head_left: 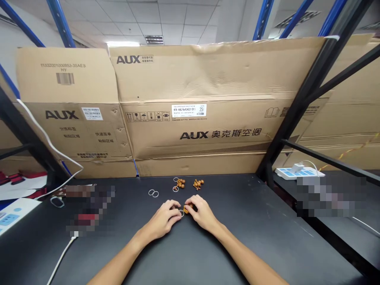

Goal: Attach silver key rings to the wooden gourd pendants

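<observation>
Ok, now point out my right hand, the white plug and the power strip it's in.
Right hand (202, 211): head view, back of hand.
White plug (297, 168): head view, its body.
Power strip (306, 173): head view, top, beside the plug.

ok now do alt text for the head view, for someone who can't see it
Left hand pinching a thin ring beside a small brown charm in the right hand, at a black table. Farther back lie more rings and charms, in front of cardboard.
</observation>
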`<act>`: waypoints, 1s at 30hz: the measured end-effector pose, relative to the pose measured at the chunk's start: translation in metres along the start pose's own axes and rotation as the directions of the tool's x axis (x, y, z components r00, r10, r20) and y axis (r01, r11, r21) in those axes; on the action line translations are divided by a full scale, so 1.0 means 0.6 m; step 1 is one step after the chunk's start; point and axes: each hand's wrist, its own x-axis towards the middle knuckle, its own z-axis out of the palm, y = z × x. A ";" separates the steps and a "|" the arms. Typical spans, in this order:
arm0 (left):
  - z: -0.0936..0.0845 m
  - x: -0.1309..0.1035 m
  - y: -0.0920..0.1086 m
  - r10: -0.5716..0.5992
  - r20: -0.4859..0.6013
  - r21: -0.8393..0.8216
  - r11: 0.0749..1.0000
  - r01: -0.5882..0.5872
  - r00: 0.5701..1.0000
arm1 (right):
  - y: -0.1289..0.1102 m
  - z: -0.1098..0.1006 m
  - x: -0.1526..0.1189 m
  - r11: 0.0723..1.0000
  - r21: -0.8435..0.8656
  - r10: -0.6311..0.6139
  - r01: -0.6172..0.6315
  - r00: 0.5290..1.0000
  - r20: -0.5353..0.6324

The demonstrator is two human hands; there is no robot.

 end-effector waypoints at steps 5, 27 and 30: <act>-0.005 -0.001 0.003 -0.017 0.008 -0.012 1.000 0.017 1.000 | -0.004 -0.001 -0.002 1.000 0.014 -0.008 0.008 1.000 0.009; 0.006 -0.001 -0.015 -0.110 -0.190 0.158 0.977 0.141 0.976 | -0.012 -0.009 -0.002 0.999 -0.036 -0.041 0.041 0.999 -0.015; 0.007 0.000 -0.006 -0.092 -0.153 0.204 0.971 0.122 0.984 | -0.017 -0.012 -0.005 0.994 -0.077 -0.068 0.076 0.993 0.098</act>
